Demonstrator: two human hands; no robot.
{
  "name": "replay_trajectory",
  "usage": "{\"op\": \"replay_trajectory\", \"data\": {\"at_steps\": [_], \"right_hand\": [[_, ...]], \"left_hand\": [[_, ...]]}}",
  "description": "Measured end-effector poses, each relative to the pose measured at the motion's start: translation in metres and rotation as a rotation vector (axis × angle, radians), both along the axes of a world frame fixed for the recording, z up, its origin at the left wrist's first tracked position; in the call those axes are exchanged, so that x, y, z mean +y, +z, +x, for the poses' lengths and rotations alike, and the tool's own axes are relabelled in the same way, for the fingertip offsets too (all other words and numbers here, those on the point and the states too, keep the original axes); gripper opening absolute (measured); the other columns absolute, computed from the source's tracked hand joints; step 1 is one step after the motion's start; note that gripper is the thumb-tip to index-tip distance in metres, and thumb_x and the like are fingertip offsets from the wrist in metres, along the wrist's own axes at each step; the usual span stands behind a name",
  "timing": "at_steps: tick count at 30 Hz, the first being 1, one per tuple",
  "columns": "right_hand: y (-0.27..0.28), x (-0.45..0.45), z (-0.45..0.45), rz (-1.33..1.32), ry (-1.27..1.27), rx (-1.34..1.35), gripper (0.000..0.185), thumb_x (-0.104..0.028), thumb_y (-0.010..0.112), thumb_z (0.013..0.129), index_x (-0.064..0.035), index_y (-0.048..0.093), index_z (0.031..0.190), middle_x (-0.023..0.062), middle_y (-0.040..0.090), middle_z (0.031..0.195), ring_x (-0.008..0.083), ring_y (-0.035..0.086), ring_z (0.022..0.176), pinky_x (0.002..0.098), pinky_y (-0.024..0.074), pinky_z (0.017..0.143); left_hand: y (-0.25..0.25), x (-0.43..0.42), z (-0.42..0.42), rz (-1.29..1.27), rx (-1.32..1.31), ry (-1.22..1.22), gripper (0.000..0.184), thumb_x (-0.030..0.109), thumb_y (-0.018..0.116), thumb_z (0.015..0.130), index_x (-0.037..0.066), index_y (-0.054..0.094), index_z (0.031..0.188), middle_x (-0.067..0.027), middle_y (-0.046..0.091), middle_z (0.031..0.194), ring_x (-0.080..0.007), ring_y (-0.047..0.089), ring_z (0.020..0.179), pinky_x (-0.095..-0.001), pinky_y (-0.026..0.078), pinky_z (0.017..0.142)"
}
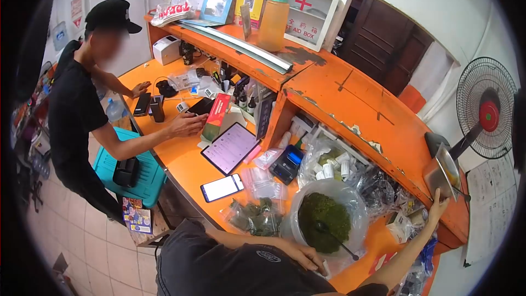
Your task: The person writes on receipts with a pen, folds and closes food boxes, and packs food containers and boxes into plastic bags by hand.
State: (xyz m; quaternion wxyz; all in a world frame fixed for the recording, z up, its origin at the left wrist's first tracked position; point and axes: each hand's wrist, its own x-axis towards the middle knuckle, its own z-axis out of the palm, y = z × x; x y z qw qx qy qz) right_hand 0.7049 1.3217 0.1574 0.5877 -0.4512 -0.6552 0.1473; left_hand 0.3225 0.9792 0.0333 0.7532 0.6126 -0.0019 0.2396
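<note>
A wide translucent tub (293,225) of loose green plant matter (331,211) stands on the orange desk before me. Across the green lies a dark long-handled spoon (338,244). My left hand (308,257) is by the tub's near side, its fingers closed near a small white thing (327,268) whose kind I cannot make out. On the right, my right hand (439,206) reaches up to the raised ledge and grips the lower edge of a shiny metal container (441,175). Clear bags of green matter (255,216) lie left of the tub.
A phone (222,187), a tablet (231,149) and a black card terminal (286,163) lie left of the tub. Plastic bags (378,192) crowd its right. At left stands a co-worker (82,109) near a red-and-white box (216,118). A fan (486,109) stands right.
</note>
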Motion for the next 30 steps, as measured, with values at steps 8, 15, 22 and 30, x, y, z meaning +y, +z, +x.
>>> {"op": "replay_trajectory", "data": {"at_steps": [8,15,22,30], "right_hand": [[0.000,-0.003,0.008,-0.050,-0.096,-0.075,0.065,-0.032,0.064,0.088,0.0109,0.039,0.130,0.0206,0.049,0.129,0.0271,0.048,0.118,0.0364,0.0343,0.102],[0.019,-0.044,0.015,-0.134,-0.120,0.182,0.050,-0.022,0.063,0.088,0.0078,0.046,0.125,0.0164,0.059,0.111,0.0231,0.056,0.105,0.0370,0.0437,0.091],[0.101,-0.057,-0.004,-0.021,-0.219,0.386,0.034,-0.035,0.060,0.089,-0.0037,0.067,0.098,0.0027,0.064,0.080,0.0135,0.061,0.078,0.0293,0.0464,0.072],[0.141,-0.028,-0.034,-0.091,-0.219,-0.205,0.034,-0.035,0.052,0.090,-0.0079,0.071,0.086,0.0040,0.067,0.075,0.0152,0.061,0.071,0.0316,0.0434,0.071]], "left_hand": [[0.005,-0.001,0.000,0.066,0.015,0.006,0.050,0.029,0.051,0.096,-0.005,0.046,0.132,-0.0160,0.046,0.137,-0.0225,0.040,0.128,-0.0329,0.029,0.106],[0.040,-0.009,-0.015,-0.024,0.114,0.027,0.049,0.029,0.054,0.094,0.001,0.047,0.134,-0.0115,0.048,0.137,-0.0221,0.041,0.128,-0.0342,0.027,0.108],[0.030,-0.013,-0.011,-0.154,0.182,0.024,0.058,0.039,0.056,0.089,0.003,0.049,0.134,-0.0123,0.049,0.136,-0.0225,0.041,0.127,-0.0343,0.025,0.108],[0.049,-0.014,-0.009,-0.193,0.164,0.039,0.059,0.040,0.057,0.089,0.001,0.049,0.133,-0.0156,0.046,0.136,-0.0238,0.042,0.126,-0.0336,0.025,0.107]]}}
